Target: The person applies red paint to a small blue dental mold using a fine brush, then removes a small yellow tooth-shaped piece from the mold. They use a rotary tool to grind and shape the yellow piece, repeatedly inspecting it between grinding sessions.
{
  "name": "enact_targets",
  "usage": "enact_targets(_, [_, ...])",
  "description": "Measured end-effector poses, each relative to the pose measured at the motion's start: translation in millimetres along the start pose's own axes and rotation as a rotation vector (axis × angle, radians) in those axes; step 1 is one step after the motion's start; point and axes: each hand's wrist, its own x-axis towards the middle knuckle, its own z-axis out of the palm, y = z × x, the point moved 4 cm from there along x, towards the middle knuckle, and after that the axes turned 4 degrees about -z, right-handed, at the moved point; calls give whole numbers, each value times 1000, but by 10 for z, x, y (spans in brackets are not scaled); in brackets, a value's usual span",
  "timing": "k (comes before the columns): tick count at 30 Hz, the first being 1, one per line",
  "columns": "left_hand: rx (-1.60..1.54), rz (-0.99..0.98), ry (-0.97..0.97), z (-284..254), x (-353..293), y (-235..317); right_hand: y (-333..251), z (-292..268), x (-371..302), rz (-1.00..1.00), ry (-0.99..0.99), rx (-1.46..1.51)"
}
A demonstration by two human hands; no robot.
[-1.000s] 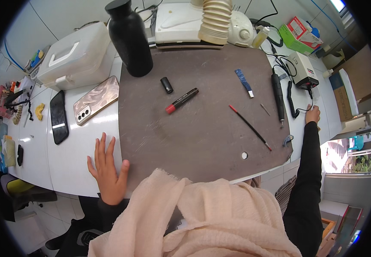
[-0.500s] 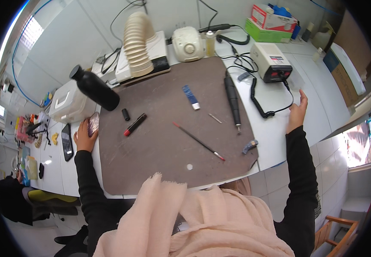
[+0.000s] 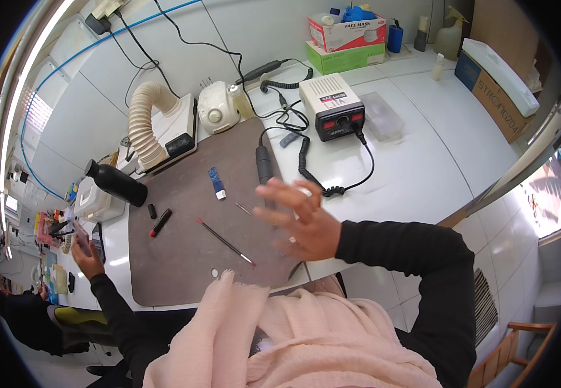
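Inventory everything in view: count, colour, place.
Mat: 1, brown, on table
Marker: 1, black-red, mat's left
Cap: 1, black, beside marker
Slim stick: 1, dark, red-ended, mid-mat
Strip: 1, blue-white, above stick
Rod: 1, grey, mat's right half
Bottle: 1, black, mat's left edge
Handpiece: 1, black, mat's right edge
Control box: 1, white-black, right of mat
Machines: 2, white, behind mat
Hose: 1, cream, left machine
Boxes: 2, red-white and green, stacked behind
Carton: 1, brown-blue, far right
Case: 1, white, far left
Phones: 2, pinkish and dark, left
Hands: 2, black-sleeved, left hand holding pinkish phone, right hand over mat
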Motion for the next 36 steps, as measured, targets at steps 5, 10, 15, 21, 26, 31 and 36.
enact_targets(5, [-202,344,38,-1076,234,1660,-256,204,281,-147,-76,623])
enact_targets(10, [-468,847,-250,-1043,-68,3216,-259,303,282,254,-238,1510])
enact_targets(15, [-619,1017,-392,-862,-277,3720,-160,291,188,615,-191,1591])
enact_targets(21, [-593,842,-351,-982,4,3155,-79,-218,-84,693,280,1506])
enact_targets(26, [-662,519,-520,-710,0,2198,474,-1214,-716,688,924,772])
enact_targets(31, [-888,255,-967,-401,-247,1678,1361,-1749,-1533,939,1089,308])
enact_targets(36, [-856,523,-979,-176,-313,1605,2240,-1825,-2090,1040,988,-19])
